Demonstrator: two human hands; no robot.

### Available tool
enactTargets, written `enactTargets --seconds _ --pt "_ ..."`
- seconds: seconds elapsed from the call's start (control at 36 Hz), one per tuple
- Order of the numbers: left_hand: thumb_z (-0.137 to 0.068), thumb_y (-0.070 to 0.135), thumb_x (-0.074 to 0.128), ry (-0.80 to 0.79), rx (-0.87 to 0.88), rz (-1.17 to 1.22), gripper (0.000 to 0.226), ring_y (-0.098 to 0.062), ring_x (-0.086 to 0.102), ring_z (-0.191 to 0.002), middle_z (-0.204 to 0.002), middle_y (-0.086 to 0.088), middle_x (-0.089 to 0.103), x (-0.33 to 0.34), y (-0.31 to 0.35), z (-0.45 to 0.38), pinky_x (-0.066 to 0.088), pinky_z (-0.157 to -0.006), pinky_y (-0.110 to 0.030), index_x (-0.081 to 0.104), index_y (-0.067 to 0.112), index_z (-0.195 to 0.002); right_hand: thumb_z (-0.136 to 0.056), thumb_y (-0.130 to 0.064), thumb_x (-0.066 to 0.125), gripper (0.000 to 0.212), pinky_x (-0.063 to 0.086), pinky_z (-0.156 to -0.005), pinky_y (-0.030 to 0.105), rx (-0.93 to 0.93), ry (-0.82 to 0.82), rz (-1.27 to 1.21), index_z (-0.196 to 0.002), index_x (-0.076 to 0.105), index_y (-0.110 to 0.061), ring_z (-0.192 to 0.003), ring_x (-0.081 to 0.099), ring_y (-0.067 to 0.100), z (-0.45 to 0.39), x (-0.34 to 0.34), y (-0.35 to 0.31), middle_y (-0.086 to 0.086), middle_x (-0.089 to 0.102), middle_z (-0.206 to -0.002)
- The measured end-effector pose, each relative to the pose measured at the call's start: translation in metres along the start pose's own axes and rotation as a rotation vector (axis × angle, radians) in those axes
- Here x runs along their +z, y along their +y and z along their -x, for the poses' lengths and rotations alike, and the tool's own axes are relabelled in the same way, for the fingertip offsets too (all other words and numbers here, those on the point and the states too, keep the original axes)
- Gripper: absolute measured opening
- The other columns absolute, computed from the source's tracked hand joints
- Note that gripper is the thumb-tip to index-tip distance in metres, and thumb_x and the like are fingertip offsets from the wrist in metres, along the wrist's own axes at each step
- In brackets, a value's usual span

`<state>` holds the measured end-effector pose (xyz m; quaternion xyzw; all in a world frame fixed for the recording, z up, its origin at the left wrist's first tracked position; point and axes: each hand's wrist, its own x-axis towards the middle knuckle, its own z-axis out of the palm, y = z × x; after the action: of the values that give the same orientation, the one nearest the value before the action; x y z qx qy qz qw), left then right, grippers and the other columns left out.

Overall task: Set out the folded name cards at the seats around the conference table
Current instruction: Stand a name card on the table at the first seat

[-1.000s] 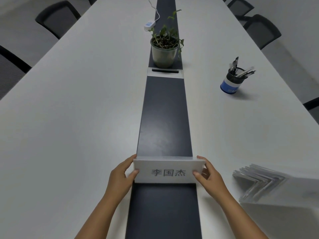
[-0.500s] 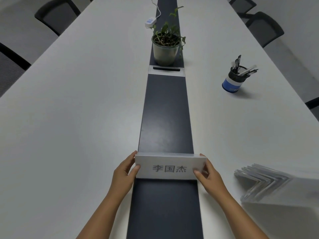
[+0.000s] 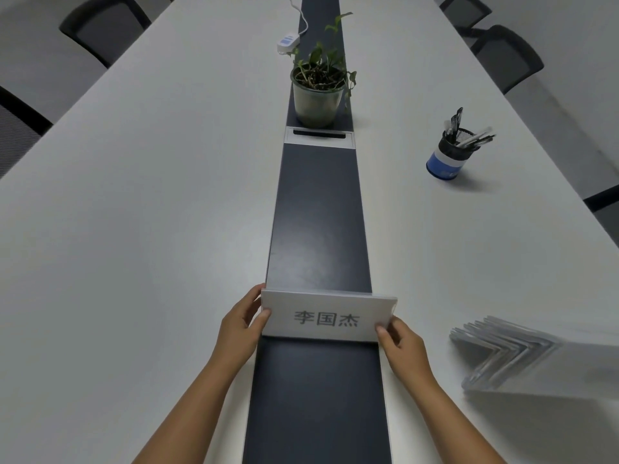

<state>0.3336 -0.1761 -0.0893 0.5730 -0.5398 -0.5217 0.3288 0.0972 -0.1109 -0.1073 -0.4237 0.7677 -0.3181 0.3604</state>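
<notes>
The step in hand is seating one name card (image 3: 326,318) at the head seat. The card stands across the dark strip (image 3: 318,222) of the table (image 3: 150,212), at the strip's near end. The left hand (image 3: 239,326) pinches its left edge; the right hand (image 3: 400,341) pinches its right edge. The next move calls for squaring the card, then letting go. Right of the strip lies a stack of holders (image 3: 502,353), probably further cards. Left of the strip, bare tabletop runs to the edge.
</notes>
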Motion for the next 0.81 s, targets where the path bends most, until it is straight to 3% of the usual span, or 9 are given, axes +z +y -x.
enactTargets --seconds 0.11,0.22,0.31,0.42,0.53,0.64,0.69,0.75,0.81 --pt "-0.088 0.008 0.049 0.000 -0.007 -0.003 0.042 -0.006 0.042 -0.112 -0.120 0.013 0.044 0.001 0.001 0.002 0.037 -0.097 -0.029 0.036 0.039 -0.114 -0.088 -0.010 0.051 0.019 0.038 -0.061 0.006 -0.005 0.027 0.014 -0.103 0.060 -0.004 -0.079 0.055 0.015 -0.001 0.000 0.001 0.004 0.061 -0.088" --pt "-0.089 0.009 0.048 0.000 -0.005 -0.008 0.042 -0.005 0.042 -0.111 -0.119 0.014 0.044 0.001 0.002 0.005 0.037 -0.096 -0.028 0.035 0.041 -0.112 -0.087 -0.011 0.051 0.017 0.039 -0.062 0.010 -0.002 0.044 0.020 -0.099 0.061 -0.003 -0.077 0.055 0.017 -0.002 0.001 0.003 0.006 0.062 -0.084" --pt "-0.088 0.010 0.049 -0.010 -0.020 -0.017 0.043 -0.007 0.041 -0.113 -0.120 0.013 0.043 0.001 0.004 0.005 0.038 -0.102 -0.037 0.034 0.041 -0.113 -0.088 -0.011 0.051 0.017 0.039 -0.062 0.011 -0.015 0.047 0.022 -0.099 0.060 -0.003 -0.076 0.055 0.017 -0.002 0.002 0.004 0.006 0.061 -0.084" --pt "-0.088 0.013 0.050 -0.008 -0.064 -0.048 0.048 -0.019 0.041 -0.126 -0.135 0.003 0.044 0.002 0.003 0.005 0.036 -0.104 -0.041 0.034 0.027 -0.132 -0.088 -0.012 0.050 0.019 0.038 -0.061 0.008 -0.032 0.039 0.017 -0.103 0.059 -0.004 -0.079 0.055 0.017 -0.002 0.002 0.006 0.004 0.061 -0.087" --pt "-0.088 0.015 0.050 -0.030 -0.073 -0.089 0.060 -0.022 0.036 -0.132 -0.146 -0.004 0.034 0.001 0.001 0.010 0.031 -0.107 -0.041 0.019 0.026 -0.139 -0.088 -0.012 0.051 0.027 0.040 -0.063 0.000 -0.047 0.042 -0.023 -0.115 0.053 -0.007 -0.089 0.056 0.015 0.001 0.000 0.004 0.001 0.059 -0.097" --pt "-0.087 0.012 0.052 0.086 -0.074 -0.081 0.065 -0.025 0.034 -0.133 -0.148 -0.006 0.029 0.007 -0.003 0.029 0.030 -0.107 -0.041 0.015 0.022 -0.140 -0.086 -0.015 0.053 0.041 0.038 -0.086 0.018 -0.015 0.085 -0.095 -0.126 0.043 -0.009 -0.100 0.051 0.012 0.012 -0.007 0.001 -0.002 0.051 -0.111" --pt "-0.086 0.010 0.053 0.188 -0.060 -0.119 0.061 -0.029 0.040 -0.127 -0.143 -0.010 0.036 0.014 -0.011 0.045 0.034 -0.102 -0.040 0.022 0.016 -0.138 -0.087 -0.016 0.053 0.041 0.037 -0.088 0.021 -0.003 0.101 -0.109 -0.126 0.043 -0.010 -0.102 0.049 0.011 0.025 -0.018 0.002 -0.004 0.049 -0.111" --pt "-0.083 0.008 0.058 0.233 -0.062 -0.152 0.057 -0.035 0.049 -0.116 -0.133 -0.018 0.045 0.028 -0.019 0.062 0.040 -0.095 -0.031 0.031 0.010 -0.133 -0.086 -0.017 0.055 0.037 0.039 -0.085 0.017 -0.040 0.088 -0.068 -0.122 0.048 -0.012 -0.100 0.051 0.010 0.046 -0.034 0.009 -0.006 0.051 -0.110" --pt "-0.074 0.011 0.064 0.185 -0.002 -0.200 0.058 -0.035 0.057 -0.101 -0.119 -0.023 0.054 0.048 -0.018 0.074 0.042 -0.083 -0.008 0.041 0.007 -0.127 -0.085 -0.022 0.057 0.033 0.039 -0.081 0.006 -0.109 0.102 0.008 -0.117 0.054 -0.015 -0.096 0.054 0.005 0.070 -0.058 0.019 -0.009 0.054 -0.106"
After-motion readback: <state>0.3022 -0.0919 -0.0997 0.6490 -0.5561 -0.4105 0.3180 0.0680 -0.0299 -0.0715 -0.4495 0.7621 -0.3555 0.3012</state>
